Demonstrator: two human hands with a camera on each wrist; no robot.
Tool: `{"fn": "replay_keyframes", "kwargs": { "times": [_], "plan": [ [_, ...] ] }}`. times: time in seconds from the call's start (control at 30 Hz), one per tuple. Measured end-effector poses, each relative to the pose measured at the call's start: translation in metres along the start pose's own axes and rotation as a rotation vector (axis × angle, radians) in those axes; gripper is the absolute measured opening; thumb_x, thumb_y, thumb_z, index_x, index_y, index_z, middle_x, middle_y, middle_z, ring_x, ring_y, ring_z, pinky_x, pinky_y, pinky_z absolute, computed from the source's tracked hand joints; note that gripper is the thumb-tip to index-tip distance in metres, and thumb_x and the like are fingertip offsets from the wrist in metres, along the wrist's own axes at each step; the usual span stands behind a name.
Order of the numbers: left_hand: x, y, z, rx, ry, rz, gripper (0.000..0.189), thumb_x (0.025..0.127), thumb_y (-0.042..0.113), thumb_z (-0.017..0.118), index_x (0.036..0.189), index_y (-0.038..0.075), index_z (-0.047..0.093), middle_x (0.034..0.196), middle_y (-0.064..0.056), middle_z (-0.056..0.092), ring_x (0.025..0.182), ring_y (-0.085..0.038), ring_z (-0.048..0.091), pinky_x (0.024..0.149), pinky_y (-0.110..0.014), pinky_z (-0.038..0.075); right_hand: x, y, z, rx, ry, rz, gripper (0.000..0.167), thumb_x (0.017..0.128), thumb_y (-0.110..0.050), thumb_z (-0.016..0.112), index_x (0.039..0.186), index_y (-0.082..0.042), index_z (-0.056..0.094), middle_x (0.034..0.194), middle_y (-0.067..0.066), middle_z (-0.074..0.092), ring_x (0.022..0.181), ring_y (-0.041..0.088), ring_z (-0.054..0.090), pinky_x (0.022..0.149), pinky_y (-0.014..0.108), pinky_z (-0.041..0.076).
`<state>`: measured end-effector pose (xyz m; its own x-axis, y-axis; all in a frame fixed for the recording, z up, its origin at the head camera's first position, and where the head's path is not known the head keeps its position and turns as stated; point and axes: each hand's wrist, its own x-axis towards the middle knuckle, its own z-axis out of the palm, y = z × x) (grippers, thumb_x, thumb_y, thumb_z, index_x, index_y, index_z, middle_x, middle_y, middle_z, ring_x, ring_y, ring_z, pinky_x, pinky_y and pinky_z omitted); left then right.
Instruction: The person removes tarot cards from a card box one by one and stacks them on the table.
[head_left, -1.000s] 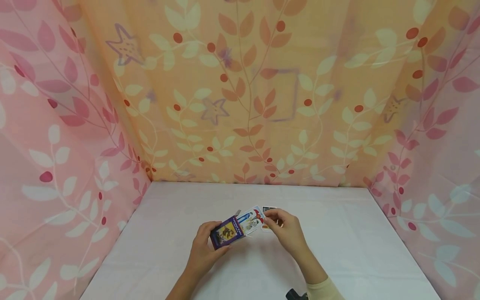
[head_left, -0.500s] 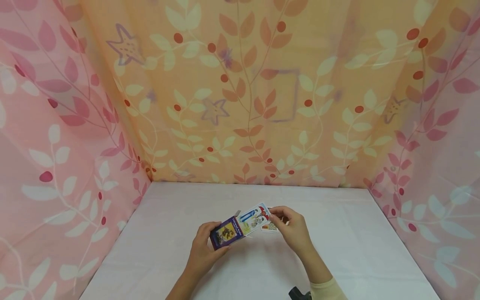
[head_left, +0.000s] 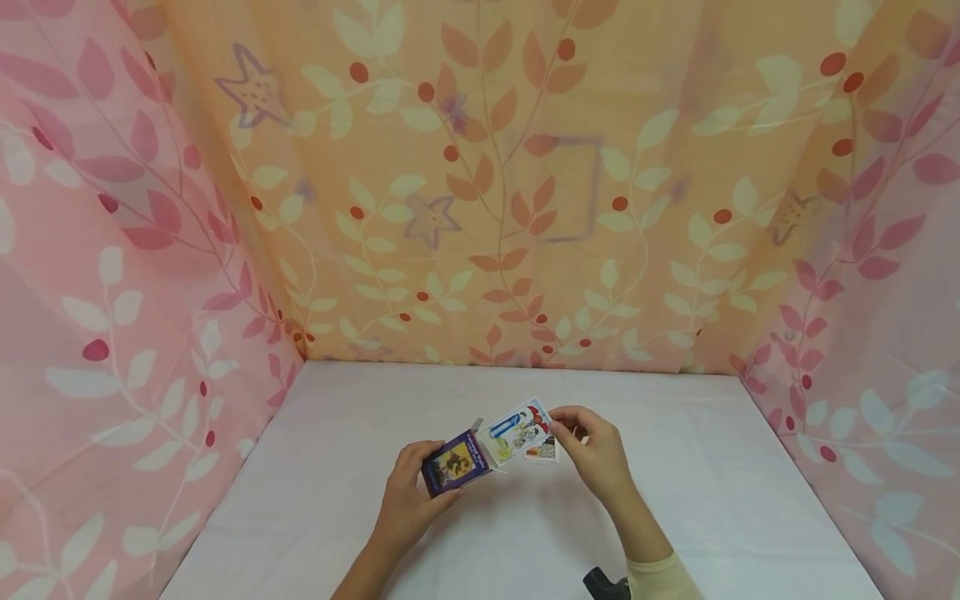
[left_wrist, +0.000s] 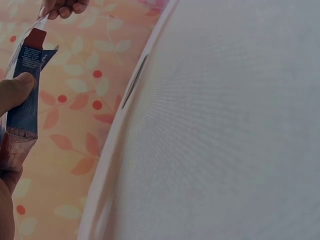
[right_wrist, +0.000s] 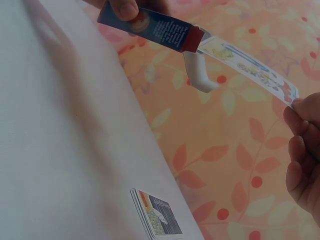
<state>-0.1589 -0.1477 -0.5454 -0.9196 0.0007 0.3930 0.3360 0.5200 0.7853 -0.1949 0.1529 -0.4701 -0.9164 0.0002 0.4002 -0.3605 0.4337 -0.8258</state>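
My left hand (head_left: pixel 405 500) grips a small purple-and-blue card box (head_left: pixel 455 463) by its sides, tilted above the table. In the left wrist view, a thumb (left_wrist: pixel 21 90) presses the box's edge. The end flap stands open towards the right. From that open end sticks an illustrated white-edged card (head_left: pixel 517 431), most of its picture showing. Its far corner is pinched between thumb and fingers of my right hand (head_left: pixel 597 457). Beneath the card, partly covered in the head view, a small stack of cards (right_wrist: pixel 159 215) lies on the table.
A white cloth covers the table (head_left: pixel 360 400). Patterned curtains (head_left: pixel 480 183) hang at the back and on both sides. A black object (head_left: pixel 606 585) shows at my right sleeve (head_left: pixel 662 577), by the lower frame edge.
My right hand has moved right and drawn the card further out of the box. The left hand and box have stayed nearly in place.
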Motion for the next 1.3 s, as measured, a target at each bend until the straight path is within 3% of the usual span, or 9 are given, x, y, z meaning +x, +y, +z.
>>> {"fn": "replay_keyframes", "kwargs": {
  "times": [0.23,0.73,0.9,1.3],
  "plan": [
    [-0.001,-0.002,0.0,0.008,0.004,0.015,0.079,0.068,0.02,0.098,0.137,0.017,0.06,0.132,0.013,0.054,0.121,-0.008,0.053,0.106,-0.045,0.051,0.002,0.006,-0.003,0.005,0.021,-0.005,0.009,0.093,-0.02,0.077,0.102,-0.019,0.076,0.089,-0.007,0.072,0.077,0.015,0.055,0.066,0.022,0.047],
    [-0.001,-0.002,0.001,0.022,0.012,0.022,0.079,0.068,0.022,0.098,0.137,0.018,0.059,0.132,0.013,0.055,0.122,-0.008,0.054,0.106,-0.046,0.051,0.023,0.014,-0.023,-0.055,0.031,-0.046,0.01,0.094,-0.016,0.075,0.105,-0.014,0.076,0.091,-0.003,0.072,0.077,0.013,0.057,0.067,0.022,0.049],
    [-0.002,-0.002,0.001,0.027,0.011,0.014,0.078,0.068,0.023,0.098,0.136,0.024,0.059,0.132,0.013,0.055,0.121,-0.007,0.054,0.107,-0.045,0.051,0.032,0.015,-0.029,-0.056,0.028,-0.068,0.011,0.094,-0.014,0.075,0.105,-0.012,0.076,0.091,0.0,0.073,0.077,0.012,0.058,0.067,0.025,0.05],
    [0.001,-0.003,0.001,0.03,0.026,0.037,0.08,0.066,0.019,0.098,0.136,0.022,0.059,0.132,0.014,0.055,0.122,-0.008,0.055,0.107,-0.046,0.05,0.056,0.02,-0.032,-0.099,-0.039,-0.076,0.013,0.097,-0.016,0.072,0.109,-0.012,0.075,0.094,0.001,0.072,0.082,0.015,0.058,0.071,0.022,0.048]
  ]
}}
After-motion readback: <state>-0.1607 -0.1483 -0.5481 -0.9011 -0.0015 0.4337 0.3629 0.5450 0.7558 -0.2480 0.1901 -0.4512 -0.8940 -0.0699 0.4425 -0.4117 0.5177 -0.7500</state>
